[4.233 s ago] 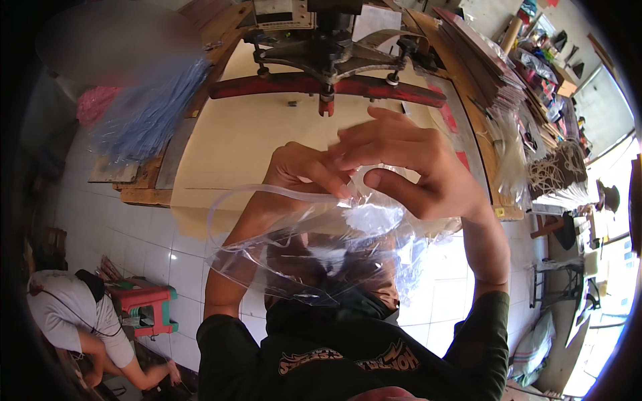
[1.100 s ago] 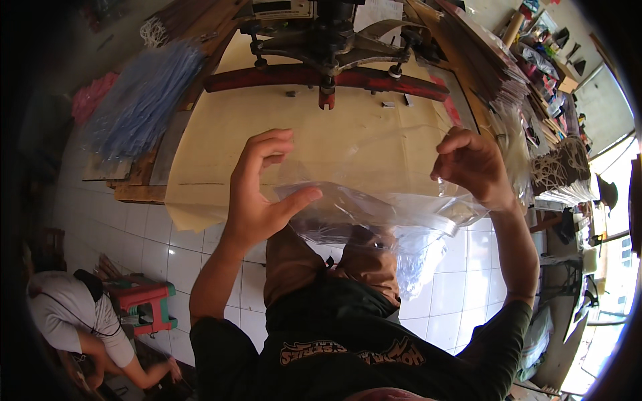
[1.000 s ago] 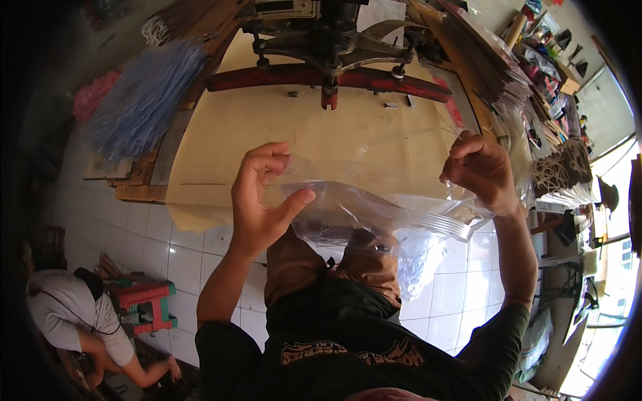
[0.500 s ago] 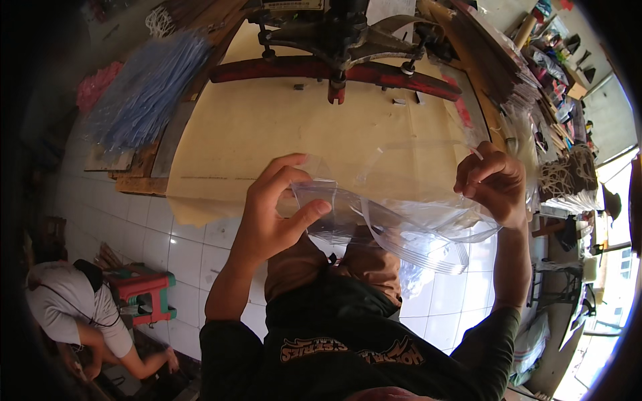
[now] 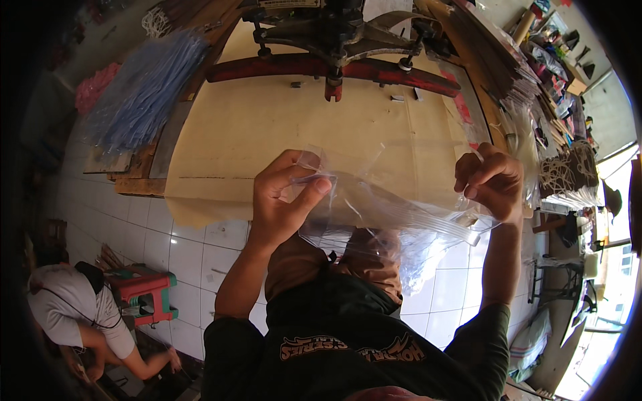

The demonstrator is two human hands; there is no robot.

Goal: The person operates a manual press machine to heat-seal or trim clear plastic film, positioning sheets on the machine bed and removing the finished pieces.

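Observation:
A clear plastic sheet (image 5: 391,204), folded and creased, stretches between my two hands over the table's near edge. My left hand (image 5: 287,194) pinches its left end between thumb and fingers. At the other end, my right hand (image 5: 491,182) has its fingers curled closed on the sheet's right side, and a thin pale strip pokes up by the index finger. The sheet's lower part hangs in front of my lap and shines with glare, so its exact shape cannot be made out.
A press with a red bar (image 5: 294,67) stands over the tan paper (image 5: 234,134) on the table. Bluish plastic sheets (image 5: 144,93) are stacked at the left. Bundled strips and cords (image 5: 568,167) lie at the right. Another person (image 5: 73,307) crouches lower left beside a red-green stool (image 5: 150,294).
My left hand has moved slightly right and its fingers have closed on the sheet's edge. The sheet's middle has shifted and folded together. My right hand has stayed nearly in place.

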